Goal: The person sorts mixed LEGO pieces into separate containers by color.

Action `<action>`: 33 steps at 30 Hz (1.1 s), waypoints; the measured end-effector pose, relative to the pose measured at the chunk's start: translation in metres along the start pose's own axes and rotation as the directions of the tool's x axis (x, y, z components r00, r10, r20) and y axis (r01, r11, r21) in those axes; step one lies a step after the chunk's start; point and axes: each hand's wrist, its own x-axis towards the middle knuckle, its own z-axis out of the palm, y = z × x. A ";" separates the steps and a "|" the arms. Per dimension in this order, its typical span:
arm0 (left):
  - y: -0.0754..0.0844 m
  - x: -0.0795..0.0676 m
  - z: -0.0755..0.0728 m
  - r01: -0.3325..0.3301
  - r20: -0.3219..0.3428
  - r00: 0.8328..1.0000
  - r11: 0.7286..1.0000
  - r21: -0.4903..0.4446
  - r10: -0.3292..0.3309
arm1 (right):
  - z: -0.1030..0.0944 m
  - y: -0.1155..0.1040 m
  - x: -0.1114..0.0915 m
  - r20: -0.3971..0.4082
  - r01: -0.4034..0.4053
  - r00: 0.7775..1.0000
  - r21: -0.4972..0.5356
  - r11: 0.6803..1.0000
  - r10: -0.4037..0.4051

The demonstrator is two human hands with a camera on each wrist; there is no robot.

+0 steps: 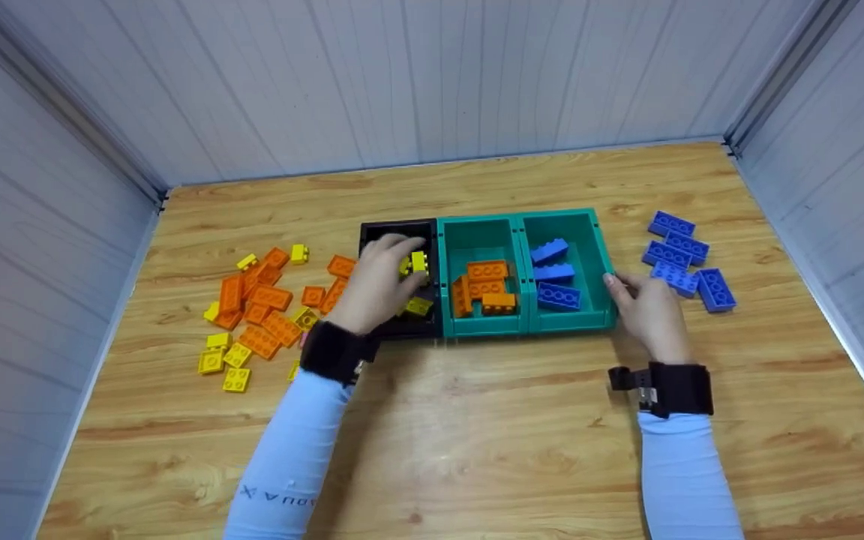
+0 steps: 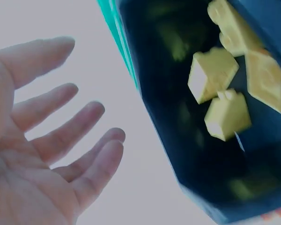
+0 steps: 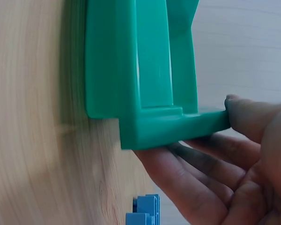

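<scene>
Three joined bins sit mid-table: a black bin (image 1: pixel 394 225), a middle teal bin (image 1: pixel 477 220) with orange bricks (image 1: pixel 486 285), and a right teal bin (image 1: pixel 559 215) with blue bricks (image 1: pixel 556 274). My left hand (image 1: pixel 379 285) hovers over the black bin, above yellow bricks (image 1: pixel 418 262). In the left wrist view that hand (image 2: pixel 51 140) is spread and holds nothing, and yellow bricks (image 2: pixel 213 75) lie in the black bin (image 2: pixel 178 117). My right hand (image 1: pixel 649 307) rests against the right bin's outer wall. Its fingers (image 3: pixel 192 173) lie straight along the teal bin (image 3: pixel 140 70), thumb at the rim.
Loose orange and yellow bricks (image 1: pixel 259 307) are scattered on the wooden table left of the bins. Several loose blue bricks (image 1: pixel 683 259) lie to the right, one blue brick (image 3: pixel 145 213) showing near my right hand. Grey panel walls enclose the table on three sides.
</scene>
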 end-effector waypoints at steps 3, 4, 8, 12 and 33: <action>-0.016 -0.016 -0.003 0.089 -0.117 0.988 0.991 -0.096 -0.100 | -0.005 0.004 -0.001 -0.006 0.026 1.000 -0.007 1.000 -0.026; -0.021 -0.022 -0.002 0.118 -0.148 0.980 0.985 -0.122 -0.136 | -0.008 0.006 -0.002 -0.024 0.034 0.999 -0.014 0.999 -0.034; -0.038 -0.042 0.006 0.215 -0.198 0.943 0.943 -0.253 -0.268 | -0.025 0.018 -0.005 -0.153 0.015 0.988 -0.075 0.997 -0.026; -0.047 -0.056 0.016 0.295 -0.154 0.916 0.884 -0.363 -0.369 | -0.047 0.040 -0.002 -0.207 -0.078 0.977 -0.153 0.985 0.045; -0.059 -0.064 0.021 0.348 -0.067 0.906 0.826 -0.443 -0.417 | -0.082 0.002 0.012 -0.210 0.028 0.975 -0.192 0.981 -0.069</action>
